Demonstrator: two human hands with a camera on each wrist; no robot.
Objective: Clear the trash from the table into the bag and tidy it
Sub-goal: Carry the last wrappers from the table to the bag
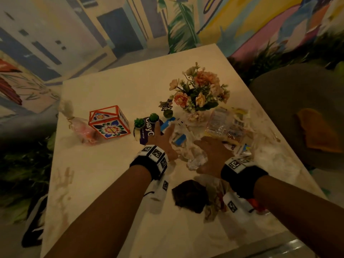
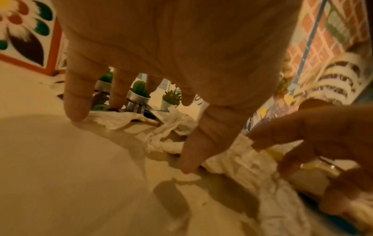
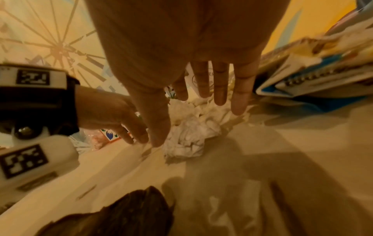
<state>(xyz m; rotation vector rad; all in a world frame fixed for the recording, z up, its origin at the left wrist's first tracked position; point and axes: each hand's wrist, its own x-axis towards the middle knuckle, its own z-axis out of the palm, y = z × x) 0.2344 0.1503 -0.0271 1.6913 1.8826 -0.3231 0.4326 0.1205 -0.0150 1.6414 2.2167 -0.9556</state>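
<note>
Both of my hands hover low over a heap of trash at the middle of the table [image 1: 111, 183]. My left hand [image 1: 163, 138] is spread flat, and its fingertips [image 2: 77, 111] touch the edge of crumpled white tissue [image 2: 161, 140]. My right hand [image 1: 210, 149] is also spread, with its straight fingers [image 3: 220, 89] just above a tissue wad [image 3: 187, 137], also seen as the tissue wad [image 1: 197, 160]. Blue-and-white carton pieces [image 1: 179, 139] lie between the hands. Clear wrappers [image 1: 223, 125] lie beyond the right hand. Neither hand holds anything. No bag is plainly visible.
A crumpled brown paper [image 1: 189, 196] lies near my wrists. A flower vase [image 1: 199, 95], small cactus pots [image 1: 139, 123], a purple disc [image 1: 147, 134] and a painted box [image 1: 109, 123] stand behind the trash. A pink wrapped item [image 1: 81, 129] sits far left. A chair [image 1: 307, 118] is to the right.
</note>
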